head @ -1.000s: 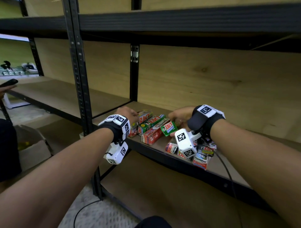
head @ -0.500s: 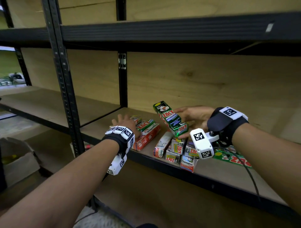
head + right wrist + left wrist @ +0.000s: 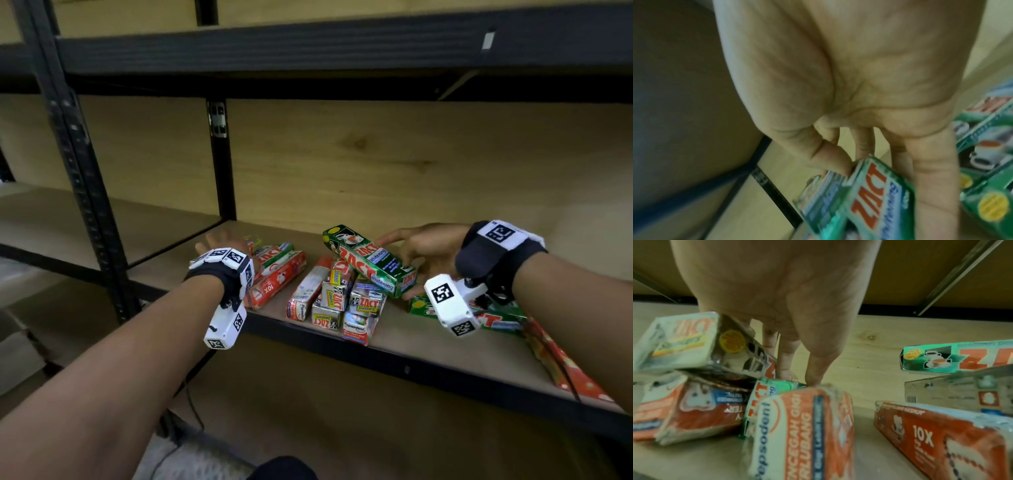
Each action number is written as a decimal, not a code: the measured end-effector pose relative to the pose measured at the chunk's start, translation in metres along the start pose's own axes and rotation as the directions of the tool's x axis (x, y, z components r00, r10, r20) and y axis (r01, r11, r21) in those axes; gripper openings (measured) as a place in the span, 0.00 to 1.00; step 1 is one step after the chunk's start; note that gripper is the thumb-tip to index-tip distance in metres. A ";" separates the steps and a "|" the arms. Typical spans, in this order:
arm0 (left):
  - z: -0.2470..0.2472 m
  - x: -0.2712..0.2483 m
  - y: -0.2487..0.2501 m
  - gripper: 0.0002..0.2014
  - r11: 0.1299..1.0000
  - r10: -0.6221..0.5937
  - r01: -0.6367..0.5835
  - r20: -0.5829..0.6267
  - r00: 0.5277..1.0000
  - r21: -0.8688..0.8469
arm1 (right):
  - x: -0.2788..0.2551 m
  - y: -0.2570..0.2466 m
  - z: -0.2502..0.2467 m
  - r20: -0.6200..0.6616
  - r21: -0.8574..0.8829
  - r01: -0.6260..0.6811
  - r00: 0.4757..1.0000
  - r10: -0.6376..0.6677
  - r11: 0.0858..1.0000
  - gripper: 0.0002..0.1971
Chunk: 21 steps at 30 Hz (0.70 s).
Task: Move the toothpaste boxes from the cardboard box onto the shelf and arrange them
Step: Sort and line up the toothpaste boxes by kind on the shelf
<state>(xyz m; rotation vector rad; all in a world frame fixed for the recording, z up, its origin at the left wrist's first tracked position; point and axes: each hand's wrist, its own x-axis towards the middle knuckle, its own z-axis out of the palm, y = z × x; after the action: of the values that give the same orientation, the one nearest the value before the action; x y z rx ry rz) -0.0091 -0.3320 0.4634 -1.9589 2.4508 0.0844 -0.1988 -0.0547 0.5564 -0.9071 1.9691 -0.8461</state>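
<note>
Both hands worked the shelf at once: the right hand pinched one end of a green Zact whitening box between thumb and fingers, holding it tilted above the middle heap, while the left hand reached with straight fingers to the far ends of the left cluster of boxes, its fingertips touching a green carton there in the left wrist view. Judged by the layout, the moving stage looked largely done but the arranging had barely begun. Toothpaste boxes lay on the shelf in loose groups: red and green ones to the left of the middle heap, the heap itself a jumble of Zact and Pepsodent cartons stacked at odd angles near the shelf's front edge, and more green boxes to its right, partly hidden behind the right wrist. A red box lay further right along the front edge. No neat row had yet formed. The cardboard box was out of view, so how many boxes remained in it could not be told.
</note>
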 end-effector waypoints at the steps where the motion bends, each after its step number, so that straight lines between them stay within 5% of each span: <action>1: 0.003 0.005 0.000 0.35 1.000 0.008 -0.008 -0.014 1.000 0.008 | -0.002 0.000 0.002 -0.027 -0.070 0.018 0.999 -0.020 0.997 0.22; 4: 0.020 0.028 -0.002 0.35 0.995 0.069 -0.069 -0.006 0.998 -0.068 | -0.004 -0.006 0.007 -0.046 -0.283 0.052 0.997 -0.067 0.958 0.05; 8: -0.002 -0.011 0.000 0.33 0.997 0.031 -0.034 -0.048 0.998 -0.069 | 0.014 -0.006 0.009 -0.179 -0.485 0.057 0.970 -0.163 0.873 0.23; 11: -0.011 -0.016 0.001 0.26 0.995 0.033 -0.044 -0.123 0.992 -0.091 | 0.025 -0.006 0.012 -0.237 -0.554 0.070 0.942 -0.238 0.830 0.25; 16: -0.037 -0.037 0.000 0.19 0.972 0.224 -0.236 -0.369 0.902 0.013 | 0.030 -0.005 0.012 -0.271 -0.630 0.063 0.916 -0.295 0.774 0.23; 21: -0.066 -0.057 -0.011 0.16 0.935 0.314 -0.354 -0.489 0.814 0.010 | 0.025 0.001 0.003 -0.261 -0.619 0.077 0.918 -0.297 0.782 0.23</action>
<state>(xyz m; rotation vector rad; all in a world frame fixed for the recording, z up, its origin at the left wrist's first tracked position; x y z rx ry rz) 0.0159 -0.2821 0.5314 -1.7085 3.1397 -0.3609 -0.2072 -0.0755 0.5453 -1.4207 2.5609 -0.5007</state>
